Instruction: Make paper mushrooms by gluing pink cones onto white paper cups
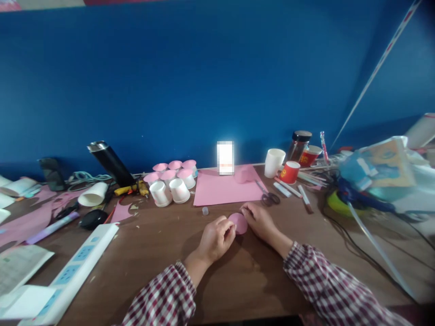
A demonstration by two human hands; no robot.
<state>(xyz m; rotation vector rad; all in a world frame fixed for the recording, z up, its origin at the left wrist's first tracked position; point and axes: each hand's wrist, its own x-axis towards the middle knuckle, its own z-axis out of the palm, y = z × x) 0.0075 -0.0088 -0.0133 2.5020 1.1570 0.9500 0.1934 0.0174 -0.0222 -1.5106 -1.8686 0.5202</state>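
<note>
A round pink paper disc (pixel 239 223) is between my two hands, above the brown table. My left hand (pixel 216 238) is closed, its thumb and fingers pinching the disc's left edge. At the disc's upper right edge, my right hand (pixel 260 222) has its fingers curled and pressed together; what they hold, if anything, is too small to make out. Beyond them lie pink paper sheets (pixel 220 192), with scissors (pixel 270 198) on their right edge. Several paper cups topped with pink discs (pixel 169 174) stand to the left, with two upturned white cups (pixel 179 190) in front.
A white power strip (pixel 79 267), a black mouse (pixel 93 219) and a leaning black flask (pixel 110 163) are on the left. White (pixel 274 163) and red (pixel 289 172) paper cups, pens and a lidded jar (pixel 299 146) stand right. Cables and plastic bags (pixel 377 167) crowd the far right.
</note>
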